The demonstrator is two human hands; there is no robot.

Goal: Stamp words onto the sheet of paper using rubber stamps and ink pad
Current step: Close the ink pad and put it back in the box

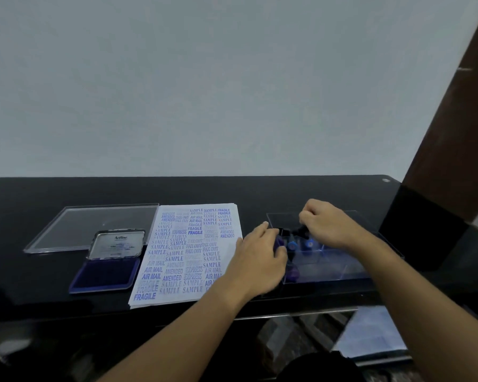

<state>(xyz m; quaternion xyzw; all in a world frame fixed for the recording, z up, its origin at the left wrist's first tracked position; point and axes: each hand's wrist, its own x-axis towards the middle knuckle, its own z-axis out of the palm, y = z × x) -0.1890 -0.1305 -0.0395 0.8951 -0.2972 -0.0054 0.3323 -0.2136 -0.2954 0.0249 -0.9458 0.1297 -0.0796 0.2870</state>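
Note:
A white sheet of paper [177,260] covered in blue stamped words lies on the black table [39,271]. Left of it sits an ink pad [105,272], its lid open. Right of the sheet stands a clear plastic box [340,267] with several blue and black rubber stamps [292,245] inside. My left hand [255,257] grips the box's left wall, fingers curled over its edge. Above the box, the curled fingers of my right hand [324,223] pinch a black stamp handle [301,232].
A clear plastic lid [72,230] lies flat at the back left, behind the ink pad. A brown pillar [453,119] rises at the right. The table's front edge runs just below the sheet; a pale wall stands behind.

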